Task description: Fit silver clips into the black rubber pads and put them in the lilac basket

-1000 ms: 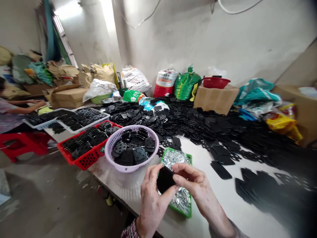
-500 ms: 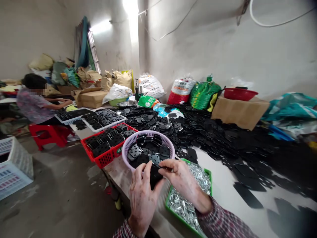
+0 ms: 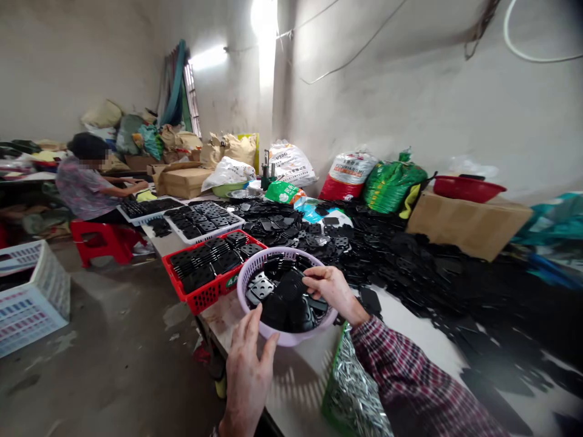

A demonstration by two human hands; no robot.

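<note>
Black perforated plates (image 3: 277,297) lie in a loose pile in a round lilac plastic basket (image 3: 286,341). They are square with rounded corners and rows of holes; some lie flat, others tilt against each other, and one near the left side catches the light and looks grey. The basket stands on a pale table (image 3: 296,388), close to its near edge.

The right hand (image 3: 330,290) reaches over the basket's rim, its fingers curled down among the plates. It looks clamped on a plate, though black on black makes that hard to confirm. The left hand (image 3: 248,379) is apart from the basket, below its rim, with its fingers spread open and holding nothing. The plaid sleeve (image 3: 410,370) on the right arm crosses above a green tray (image 3: 330,406) of silver metal bits (image 3: 357,388).

A red crate (image 3: 204,298) of stacked plates stands just beside the basket on the left, with a white crate (image 3: 204,238) of plates beyond it. A broad heap of black plates (image 3: 401,255) spreads past the basket toward the wall, leaving a strip of bare tabletop right of the sleeve. The table's edge runs close under the left hand, with the concrete floor (image 3: 122,340) beyond.
</note>
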